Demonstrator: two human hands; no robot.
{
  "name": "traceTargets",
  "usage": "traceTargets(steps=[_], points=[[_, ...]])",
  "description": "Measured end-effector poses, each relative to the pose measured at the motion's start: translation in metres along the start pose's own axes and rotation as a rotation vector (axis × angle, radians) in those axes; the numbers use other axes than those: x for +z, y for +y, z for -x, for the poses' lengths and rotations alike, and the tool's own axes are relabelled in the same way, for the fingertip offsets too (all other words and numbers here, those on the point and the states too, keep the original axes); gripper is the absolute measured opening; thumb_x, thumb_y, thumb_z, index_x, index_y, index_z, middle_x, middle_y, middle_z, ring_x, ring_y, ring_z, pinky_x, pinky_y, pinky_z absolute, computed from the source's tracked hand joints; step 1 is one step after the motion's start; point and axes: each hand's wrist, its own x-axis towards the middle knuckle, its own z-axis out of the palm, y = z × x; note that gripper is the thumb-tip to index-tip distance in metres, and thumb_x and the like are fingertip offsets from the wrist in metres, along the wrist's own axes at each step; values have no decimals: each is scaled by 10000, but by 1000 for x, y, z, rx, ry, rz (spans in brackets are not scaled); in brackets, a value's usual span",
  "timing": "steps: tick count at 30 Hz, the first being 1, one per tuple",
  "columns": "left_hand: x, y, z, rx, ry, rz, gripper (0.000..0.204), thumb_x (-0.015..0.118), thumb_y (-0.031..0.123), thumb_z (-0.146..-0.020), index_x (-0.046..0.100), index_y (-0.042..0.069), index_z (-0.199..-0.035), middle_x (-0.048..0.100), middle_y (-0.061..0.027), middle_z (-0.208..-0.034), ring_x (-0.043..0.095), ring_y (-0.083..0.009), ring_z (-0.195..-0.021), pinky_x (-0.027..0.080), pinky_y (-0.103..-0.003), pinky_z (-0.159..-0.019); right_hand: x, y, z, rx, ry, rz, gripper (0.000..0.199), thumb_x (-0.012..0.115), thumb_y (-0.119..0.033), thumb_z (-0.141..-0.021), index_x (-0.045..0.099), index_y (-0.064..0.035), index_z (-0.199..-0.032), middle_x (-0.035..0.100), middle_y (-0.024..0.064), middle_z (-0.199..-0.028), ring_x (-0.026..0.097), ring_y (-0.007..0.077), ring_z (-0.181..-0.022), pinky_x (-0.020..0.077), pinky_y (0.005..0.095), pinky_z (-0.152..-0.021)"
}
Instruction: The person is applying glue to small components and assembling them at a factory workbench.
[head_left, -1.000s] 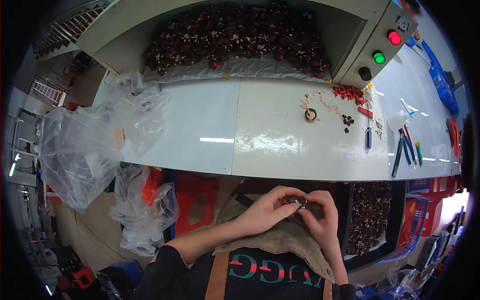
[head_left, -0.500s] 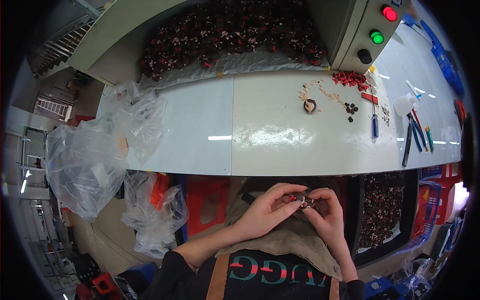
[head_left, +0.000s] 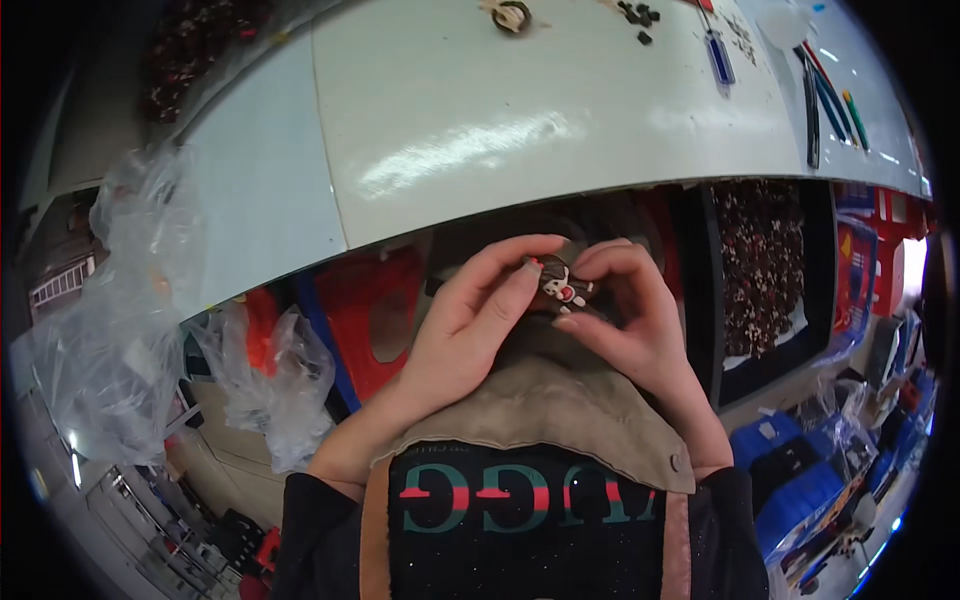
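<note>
Between my two hands, over my lap and just below the table edge, is a small brown-haired figurine (head_left: 562,288) with a pale face and a red patch on its front. My left hand (head_left: 487,308) is closed on one side of it, the thumb pressed along its hair. From the other side, my right hand (head_left: 637,312) curls around it, index finger above and thumb below. Part of the figurine is hidden behind the left fingers. On the table lies a round brown piece with a beige part (head_left: 510,16), apart from both hands.
Small black pieces (head_left: 640,18), a blue-handled screwdriver (head_left: 719,58) and pliers (head_left: 828,100) lie on the table (head_left: 450,120). At right below stands a black tray (head_left: 712,300) of brown pieces. Clear plastic bags (head_left: 265,390) hang at left, beside a red stool (head_left: 370,330).
The view has tilted down and turned, so the table sits higher. The figurine now shows its face between my hands, and the right fingers are spread wider around it.
</note>
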Motion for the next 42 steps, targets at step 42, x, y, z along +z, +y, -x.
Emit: traceTargets(steps=[42], points=[[4, -1, -3, -56, 17, 10, 313, 435, 220, -984, 495, 35, -1229, 586, -43, -1024, 564, -121, -964, 449, -278, -871, 2, -4, 9, -143, 41, 69, 296, 698, 4, -765, 531, -19, -1008, 589, 71, -961, 584, 140, -841, 482, 253, -751]])
